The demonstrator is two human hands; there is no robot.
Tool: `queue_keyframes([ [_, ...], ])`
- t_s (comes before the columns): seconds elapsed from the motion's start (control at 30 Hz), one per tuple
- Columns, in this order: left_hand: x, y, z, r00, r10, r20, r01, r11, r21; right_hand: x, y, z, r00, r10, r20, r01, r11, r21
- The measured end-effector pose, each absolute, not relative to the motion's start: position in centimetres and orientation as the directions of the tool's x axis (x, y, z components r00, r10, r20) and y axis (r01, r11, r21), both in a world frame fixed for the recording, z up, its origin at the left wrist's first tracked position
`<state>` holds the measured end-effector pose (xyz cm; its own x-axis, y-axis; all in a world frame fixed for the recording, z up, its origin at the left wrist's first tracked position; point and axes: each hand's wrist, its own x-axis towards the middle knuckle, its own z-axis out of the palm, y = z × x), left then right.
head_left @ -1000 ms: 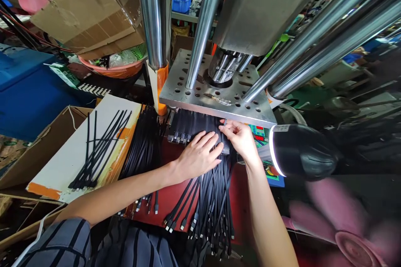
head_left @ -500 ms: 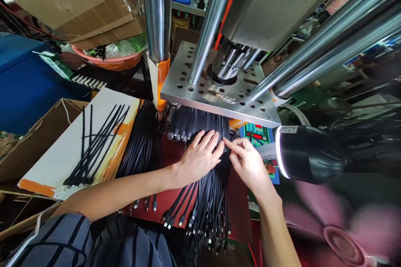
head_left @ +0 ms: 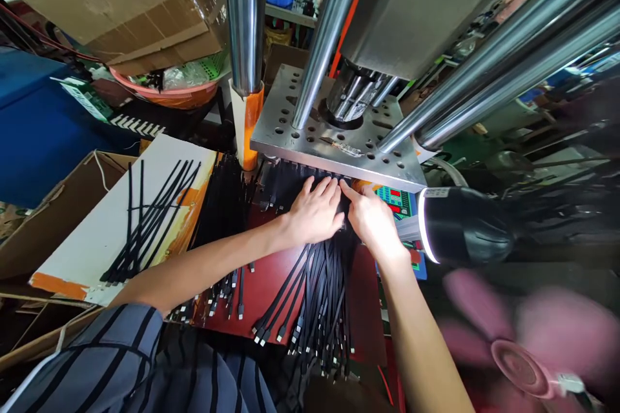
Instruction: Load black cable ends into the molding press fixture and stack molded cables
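Observation:
My left hand (head_left: 317, 210) lies palm down with its fingers spread over the black cables in front of the metal press plate (head_left: 339, 155). Beside it, my right hand (head_left: 365, 210) reaches to the plate's front edge, index finger stretched out and the other fingers curled; nothing shows in it. A bundle of black cables (head_left: 324, 297) with metal plugs hangs toward me from under my left hand over the red surface (head_left: 271, 271). More black cables (head_left: 220, 206) lie to the left.
Several black cables rest on a white board (head_left: 111, 226) at left. Steel columns (head_left: 245, 26) rise around the plate. A black lamp (head_left: 465, 226) and a blurred pink fan (head_left: 520, 361) stand at right.
Both hands have moved forward, nearer to the press plate. The connector row in front of the plate has also shifted forward, partly under it.

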<state>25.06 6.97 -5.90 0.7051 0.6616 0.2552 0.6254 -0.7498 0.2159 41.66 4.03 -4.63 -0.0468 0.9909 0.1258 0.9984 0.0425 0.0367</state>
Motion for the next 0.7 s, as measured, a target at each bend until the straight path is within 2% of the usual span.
queue_keyframes([
  [0.23,26.5,11.0,-4.9,0.693,0.682,0.232,0.646,-0.731,0.221,42.9,7.2,-6.1,-0.016,0.978,0.207,0.978,0.059,-0.202],
  [0.57,27.4,15.0,-3.6,0.781,0.587,0.213,0.56,-0.809,0.178,43.1,7.6,-6.6,0.032,0.971,0.239,0.962,0.034,-0.269],
  [0.7,27.9,14.9,-3.1,0.76,0.609,0.227,0.581,-0.793,0.182,43.3,4.4,-6.8,-0.027,0.967,0.252,0.938,0.112,-0.329],
])
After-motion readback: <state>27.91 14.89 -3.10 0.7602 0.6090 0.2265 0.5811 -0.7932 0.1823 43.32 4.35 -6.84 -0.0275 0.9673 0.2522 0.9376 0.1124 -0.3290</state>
